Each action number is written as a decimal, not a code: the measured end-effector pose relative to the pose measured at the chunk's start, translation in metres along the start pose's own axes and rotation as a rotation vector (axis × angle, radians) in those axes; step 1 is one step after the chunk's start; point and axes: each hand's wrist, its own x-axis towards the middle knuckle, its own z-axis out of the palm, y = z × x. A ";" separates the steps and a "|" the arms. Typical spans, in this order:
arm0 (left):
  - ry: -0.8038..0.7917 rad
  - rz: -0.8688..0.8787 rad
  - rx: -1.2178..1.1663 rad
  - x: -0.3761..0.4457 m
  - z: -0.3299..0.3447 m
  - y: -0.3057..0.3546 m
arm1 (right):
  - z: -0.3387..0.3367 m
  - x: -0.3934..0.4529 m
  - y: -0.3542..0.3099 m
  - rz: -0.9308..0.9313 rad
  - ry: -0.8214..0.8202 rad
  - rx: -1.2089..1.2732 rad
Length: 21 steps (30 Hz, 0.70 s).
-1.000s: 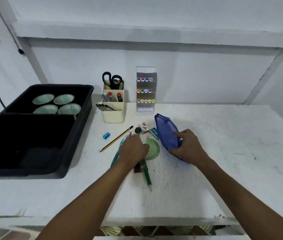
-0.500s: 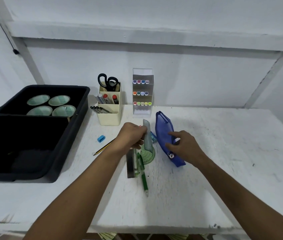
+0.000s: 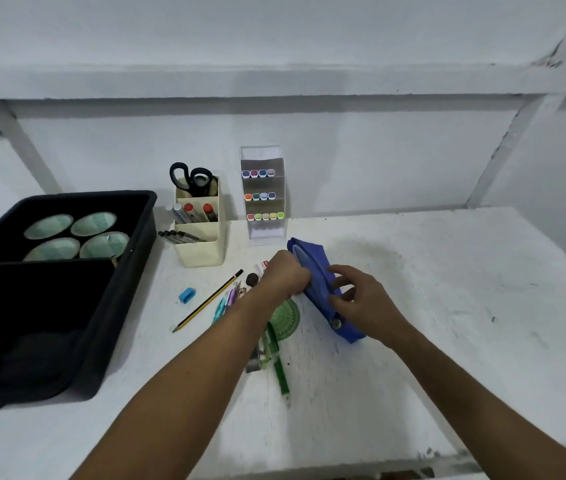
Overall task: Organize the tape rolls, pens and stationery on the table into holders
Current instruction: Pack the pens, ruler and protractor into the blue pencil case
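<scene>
Both hands meet at the blue pouch [image 3: 323, 289] lying on the white worktop [image 3: 448, 306]. Left hand [image 3: 283, 277] is curled at the pouch's open mouth, where a pale flat piece [image 3: 300, 259] shows inside; its fingertips are hidden, so whether it grips that piece cannot be told. Right hand [image 3: 364, 303] pinches the pouch's near edge between thumb and curled fingers. Beneath the left forearm lie a green protractor [image 3: 285, 318], a green pen [image 3: 281, 372] and a dark flat item, all partly covered. To the left lie a yellow-black pencil [image 3: 207, 301], a blue sharpener [image 3: 187, 294] and several pens, half hidden by the wrist. Behind stand a cream holder [image 3: 202, 247] with scissors [image 3: 190, 176] and markers, and a clear marker rack [image 3: 263, 202]. A black bin [image 3: 119, 289], cut off at the left, holds four tape rolls [image 3: 77, 235].
</scene>
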 end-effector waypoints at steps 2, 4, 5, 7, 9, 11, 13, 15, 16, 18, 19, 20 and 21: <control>-0.009 0.024 0.030 -0.001 0.003 0.002 | 0.002 -0.001 0.003 0.004 0.021 0.015; -0.030 0.058 0.045 -0.002 0.005 0.002 | 0.003 -0.002 0.005 0.004 0.041 0.018; -0.041 0.081 0.056 -0.003 0.004 0.001 | 0.004 -0.004 0.006 0.003 0.052 0.025; -0.032 0.146 0.092 -0.007 0.001 -0.004 | 0.005 -0.006 0.008 -0.002 0.072 0.052; 0.052 0.228 0.138 -0.011 -0.006 -0.012 | 0.006 -0.006 0.009 0.001 0.089 0.064; 0.176 0.246 0.192 -0.015 -0.016 -0.023 | 0.006 -0.004 0.012 0.021 0.092 0.078; 0.221 0.185 0.291 -0.023 -0.028 -0.036 | 0.007 -0.003 0.015 0.054 0.079 0.099; 0.161 0.082 0.428 -0.037 -0.035 -0.049 | 0.008 -0.003 0.017 0.086 0.073 0.110; 0.126 0.038 0.481 -0.045 -0.035 -0.054 | 0.009 -0.002 0.018 0.098 0.070 0.109; 0.066 -0.017 0.541 -0.060 -0.030 -0.063 | 0.012 -0.001 0.018 0.110 0.062 0.093; 0.039 -0.034 0.545 -0.065 -0.026 -0.067 | 0.013 -0.001 0.018 0.111 0.055 0.081; 0.016 -0.059 0.535 -0.070 -0.021 -0.069 | 0.014 -0.001 0.017 0.110 0.044 0.074; 0.003 -0.085 0.526 -0.074 -0.016 -0.071 | 0.015 -0.002 0.017 0.106 0.031 0.073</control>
